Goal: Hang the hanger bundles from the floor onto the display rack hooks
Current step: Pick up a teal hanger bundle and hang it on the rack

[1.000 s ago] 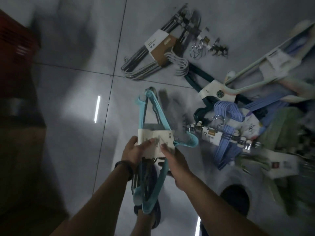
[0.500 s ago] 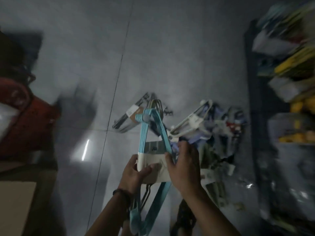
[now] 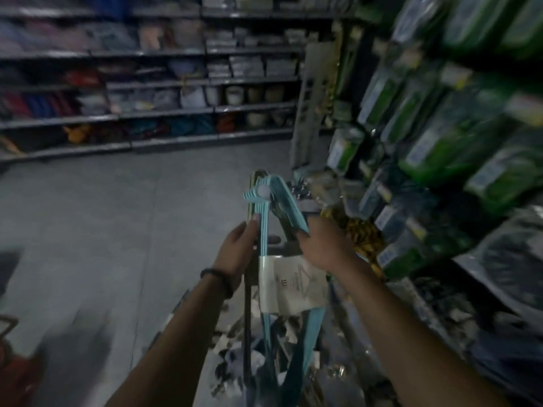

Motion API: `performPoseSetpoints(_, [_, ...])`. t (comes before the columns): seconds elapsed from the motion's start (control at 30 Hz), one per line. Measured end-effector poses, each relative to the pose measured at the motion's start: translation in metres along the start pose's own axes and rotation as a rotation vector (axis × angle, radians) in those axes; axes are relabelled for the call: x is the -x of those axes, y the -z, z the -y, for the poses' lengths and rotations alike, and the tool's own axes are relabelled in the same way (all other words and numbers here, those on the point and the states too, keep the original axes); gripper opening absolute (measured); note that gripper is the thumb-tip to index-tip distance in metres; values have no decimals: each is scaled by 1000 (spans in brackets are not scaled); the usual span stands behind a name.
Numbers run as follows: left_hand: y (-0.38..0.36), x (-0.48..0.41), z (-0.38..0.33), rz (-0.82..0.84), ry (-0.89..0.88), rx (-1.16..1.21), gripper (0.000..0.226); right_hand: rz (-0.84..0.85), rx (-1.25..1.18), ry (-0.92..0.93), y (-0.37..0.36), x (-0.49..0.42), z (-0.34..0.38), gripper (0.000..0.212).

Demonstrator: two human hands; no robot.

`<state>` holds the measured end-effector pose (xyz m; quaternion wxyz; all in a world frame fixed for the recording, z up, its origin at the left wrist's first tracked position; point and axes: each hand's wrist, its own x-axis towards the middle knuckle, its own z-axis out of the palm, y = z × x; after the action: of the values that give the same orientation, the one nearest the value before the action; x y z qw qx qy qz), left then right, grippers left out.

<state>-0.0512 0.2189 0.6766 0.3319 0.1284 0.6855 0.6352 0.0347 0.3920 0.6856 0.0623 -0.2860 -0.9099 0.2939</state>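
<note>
A bundle of light blue hangers [image 3: 266, 210] with a white paper label [image 3: 289, 284] is held upright in front of me, hooks at the top. My left hand [image 3: 238, 248] grips its left side just above the label. My right hand [image 3: 321, 248] grips the right arm of the bundle. The display rack [image 3: 417, 160] with hanging packaged goods stands to the right, blurred; its hooks cannot be made out. More hanger bundles [image 3: 264, 356] lie on the floor below my arms, dim and blurred.
Store shelves [image 3: 164, 113] full of goods run along the far wall. Grey tiled floor [image 3: 102, 218] stretches to the left. Green packets [image 3: 458, 142] hang on the right rack. A red object [image 3: 17, 374] sits at the lower left.
The view has swung up from the floor to the aisle and rack. Both hands have lifted the blue bundle and moved from its label higher up onto the hanger arms.
</note>
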Motion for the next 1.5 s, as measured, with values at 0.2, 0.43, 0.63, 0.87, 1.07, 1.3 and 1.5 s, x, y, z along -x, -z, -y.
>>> performPoseSetpoints(0.2, [-79,-12,-78,37,-283,-179,60,-297,35,-24,117,51,-12,37])
performPoseSetpoints(0.43, [-123,-21,-118,184,-628,-247,27,-563,210,-279,213,127,-6,37])
performPoseSetpoints(0.63, [-163,-2,-151,448,-948,-399,25,-678,241,-520,260,184,-23,23])
performPoseSetpoints(0.87, [-230,30,-186,736,-1137,-511,31,-747,303,-650,316,225,-49,22])
performPoseSetpoints(1.07, [-304,63,-233,893,-1133,-580,24,-745,447,-647,391,207,-70,22])
performPoseSetpoints(1.3, [-385,69,-261,835,-1100,-463,20,-841,502,-547,463,184,-106,24])
performPoseSetpoints(1.5, [-426,67,-267,818,-1043,-373,30,-915,488,-463,480,154,-152,26])
